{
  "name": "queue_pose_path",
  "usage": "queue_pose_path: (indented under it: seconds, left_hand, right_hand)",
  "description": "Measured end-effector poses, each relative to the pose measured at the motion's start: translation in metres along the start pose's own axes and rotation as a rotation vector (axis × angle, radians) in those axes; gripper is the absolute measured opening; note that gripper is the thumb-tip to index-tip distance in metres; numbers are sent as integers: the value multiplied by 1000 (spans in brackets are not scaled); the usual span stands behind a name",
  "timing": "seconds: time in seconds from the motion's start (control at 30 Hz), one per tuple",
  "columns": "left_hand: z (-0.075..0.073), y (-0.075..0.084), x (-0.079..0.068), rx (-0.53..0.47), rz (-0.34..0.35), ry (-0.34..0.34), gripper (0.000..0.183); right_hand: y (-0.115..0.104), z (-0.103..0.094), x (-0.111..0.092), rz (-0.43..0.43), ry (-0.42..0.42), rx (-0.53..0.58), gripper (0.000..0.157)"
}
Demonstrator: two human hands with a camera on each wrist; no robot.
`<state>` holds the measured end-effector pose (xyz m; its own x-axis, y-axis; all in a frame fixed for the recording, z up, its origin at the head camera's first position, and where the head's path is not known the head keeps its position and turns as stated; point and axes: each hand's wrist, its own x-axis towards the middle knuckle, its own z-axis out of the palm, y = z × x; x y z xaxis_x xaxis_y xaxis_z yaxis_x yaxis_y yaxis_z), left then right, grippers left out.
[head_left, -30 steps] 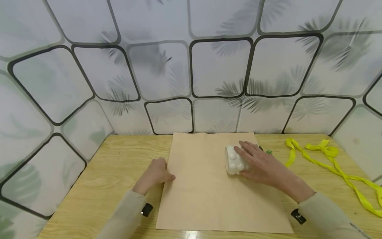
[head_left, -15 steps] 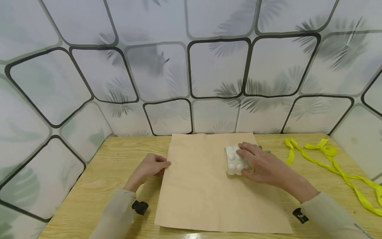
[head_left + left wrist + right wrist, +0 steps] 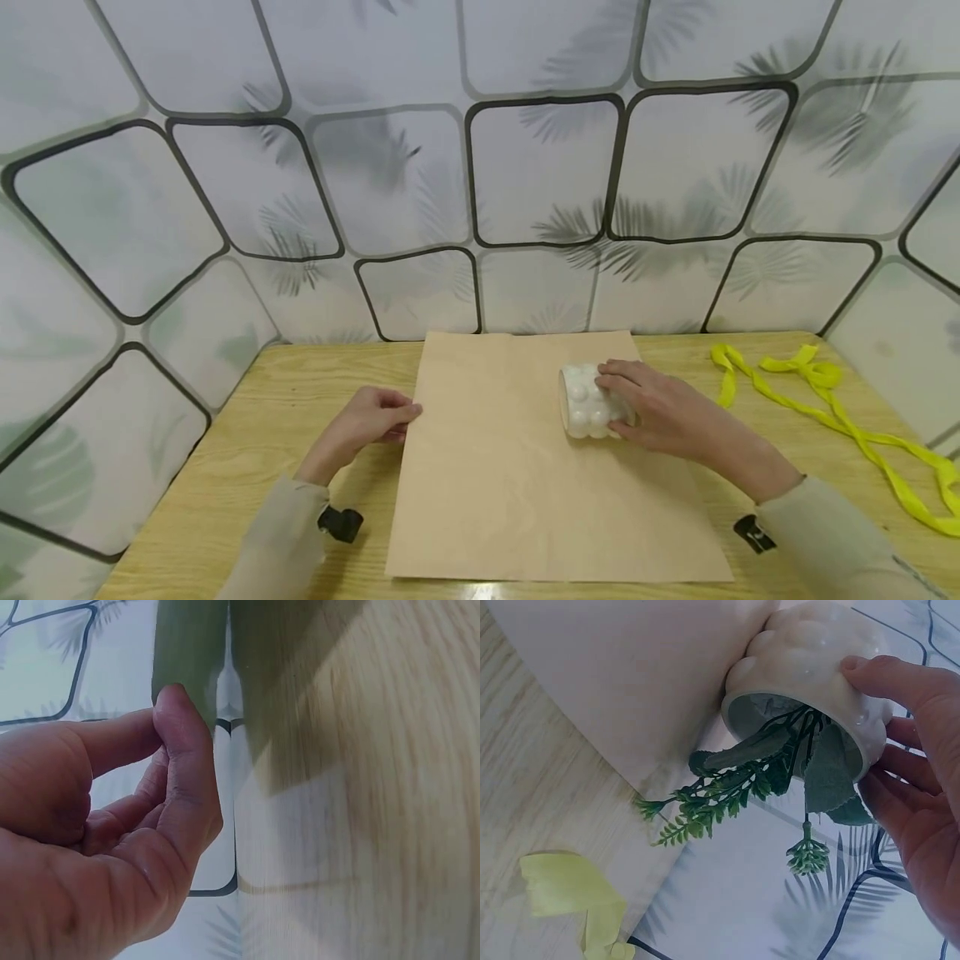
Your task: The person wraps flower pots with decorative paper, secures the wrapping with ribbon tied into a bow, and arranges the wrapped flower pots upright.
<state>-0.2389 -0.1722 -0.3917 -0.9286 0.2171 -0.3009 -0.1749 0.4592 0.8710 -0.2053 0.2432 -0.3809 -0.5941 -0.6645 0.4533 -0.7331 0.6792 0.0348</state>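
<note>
A sheet of brown kraft paper (image 3: 495,492) lies on the wooden table. On its right half a white bumpy flowerpot (image 3: 577,400) rests on its side, with its base to the left. My right hand (image 3: 671,417) grips the pot near its mouth, thumb on one side and fingers on the other. Artificial green sprigs (image 3: 735,780) stick out of the mouth in the right wrist view; in the head view my hand hides them. At the paper's left edge my left hand (image 3: 363,425) pinches the sheet between thumb and forefinger, the other fingers curled below.
A tangled yellow ribbon (image 3: 840,421) lies on the table to the right of the paper. Bare wood (image 3: 300,392) shows to the left. A patterned cloth wall (image 3: 540,175) encloses the back and sides of the table.
My left hand has shifted a little away from me along the paper's left edge and now pinches it. The right hand stays on the pot, nearly still.
</note>
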Motion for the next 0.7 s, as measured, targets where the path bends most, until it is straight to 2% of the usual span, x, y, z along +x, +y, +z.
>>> queue_pose_path:
  seconds: [0.23,0.43,0.7]
  left_hand:
    - [-9,-3,-5,-16,9,-17,39]
    - [-21,-6,-8,-57,-5,3,36]
    - [-39,1,-19,-88,55,-22,32]
  right_hand:
    - [-4,3,4,-11,14,28,55]
    - [-9,8,12,-25,12,29,54]
    - [-18,17,23,-94,52,42,55]
